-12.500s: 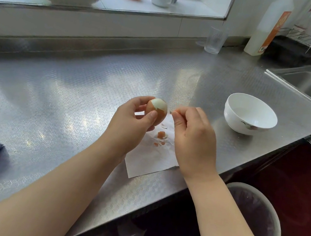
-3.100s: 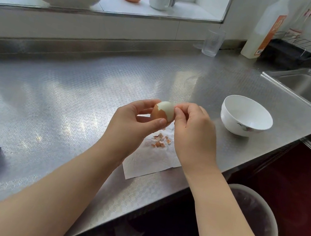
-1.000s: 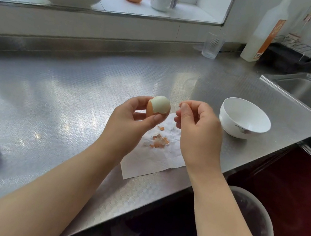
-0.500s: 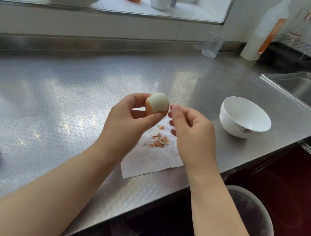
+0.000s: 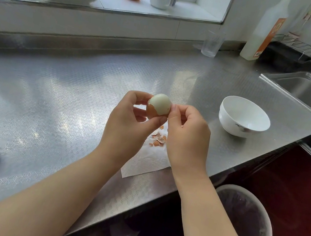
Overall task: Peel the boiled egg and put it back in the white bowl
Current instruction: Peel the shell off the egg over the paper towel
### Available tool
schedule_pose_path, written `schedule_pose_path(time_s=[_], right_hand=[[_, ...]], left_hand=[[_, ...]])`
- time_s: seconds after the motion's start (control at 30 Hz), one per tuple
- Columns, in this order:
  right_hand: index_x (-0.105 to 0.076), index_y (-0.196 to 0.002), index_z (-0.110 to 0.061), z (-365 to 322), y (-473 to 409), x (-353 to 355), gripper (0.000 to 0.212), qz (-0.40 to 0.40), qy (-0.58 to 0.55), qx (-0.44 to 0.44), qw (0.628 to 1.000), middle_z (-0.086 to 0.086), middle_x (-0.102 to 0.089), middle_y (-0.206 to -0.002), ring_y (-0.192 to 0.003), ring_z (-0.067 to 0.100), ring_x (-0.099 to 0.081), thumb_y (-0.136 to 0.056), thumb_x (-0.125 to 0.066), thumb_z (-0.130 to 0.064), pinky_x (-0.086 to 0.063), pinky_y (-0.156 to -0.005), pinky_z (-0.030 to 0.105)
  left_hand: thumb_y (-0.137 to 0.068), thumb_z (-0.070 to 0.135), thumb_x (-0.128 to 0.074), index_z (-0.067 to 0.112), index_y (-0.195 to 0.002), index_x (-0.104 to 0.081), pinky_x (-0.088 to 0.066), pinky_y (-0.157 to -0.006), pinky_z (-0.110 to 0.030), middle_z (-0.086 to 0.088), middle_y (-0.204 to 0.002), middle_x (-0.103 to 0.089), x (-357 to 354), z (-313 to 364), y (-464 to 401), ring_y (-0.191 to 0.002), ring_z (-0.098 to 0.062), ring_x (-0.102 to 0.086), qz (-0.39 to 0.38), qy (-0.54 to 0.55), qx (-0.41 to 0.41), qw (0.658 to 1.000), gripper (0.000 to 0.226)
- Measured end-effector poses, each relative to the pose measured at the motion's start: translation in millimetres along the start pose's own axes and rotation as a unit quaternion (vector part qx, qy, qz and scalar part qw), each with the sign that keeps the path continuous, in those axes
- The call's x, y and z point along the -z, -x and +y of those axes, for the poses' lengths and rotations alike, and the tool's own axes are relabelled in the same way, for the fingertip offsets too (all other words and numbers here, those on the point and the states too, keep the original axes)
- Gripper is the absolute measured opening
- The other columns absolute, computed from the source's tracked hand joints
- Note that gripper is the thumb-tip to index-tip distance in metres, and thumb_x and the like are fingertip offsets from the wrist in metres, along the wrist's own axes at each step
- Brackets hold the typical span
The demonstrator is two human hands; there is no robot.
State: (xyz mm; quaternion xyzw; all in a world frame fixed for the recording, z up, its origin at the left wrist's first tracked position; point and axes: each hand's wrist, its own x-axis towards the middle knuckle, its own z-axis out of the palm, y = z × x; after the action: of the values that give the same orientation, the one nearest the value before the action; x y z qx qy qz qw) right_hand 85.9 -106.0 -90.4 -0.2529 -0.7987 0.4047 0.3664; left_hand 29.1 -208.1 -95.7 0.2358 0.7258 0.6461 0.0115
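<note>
Both hands (image 5: 160,133) on half-peeled egg (image 5: 158,107)

Bright daylight from the window sill (image 5: 108,3) glares off the steel counter (image 5: 61,91), with wide-angle bending at the edges.

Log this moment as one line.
step: peeling | left hand: holds boiled egg, half peeled | right hand: pinches shell edge | white bowl: empty | shell bits: on napkin

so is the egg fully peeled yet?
No, brown shell still covers the lower part of the egg held in the left hand.
</note>
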Motion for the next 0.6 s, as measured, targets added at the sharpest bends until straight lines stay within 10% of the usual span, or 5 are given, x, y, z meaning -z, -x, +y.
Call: schedule_pose_path(time_s=[0.6], right_hand=[[-0.054,-0.098,-0.008,2.6,1.0,0.7,0.02,-0.024,0.114,0.062,0.991,0.0,-0.055,-0.093,-0.072,0.013,-0.044,-0.101,-0.041,-0.023,-0.023,-0.058,0.022]], left_hand=[[-0.081,0.028,-0.079,0.033,-0.107,-0.057,-0.052,-0.076,-0.016,0.016,-0.111,-0.062,-2.0,-2.7,0.1,-0.087,0.003,-0.063,-0.015,-0.084,-0.027,0.996,0.034]])
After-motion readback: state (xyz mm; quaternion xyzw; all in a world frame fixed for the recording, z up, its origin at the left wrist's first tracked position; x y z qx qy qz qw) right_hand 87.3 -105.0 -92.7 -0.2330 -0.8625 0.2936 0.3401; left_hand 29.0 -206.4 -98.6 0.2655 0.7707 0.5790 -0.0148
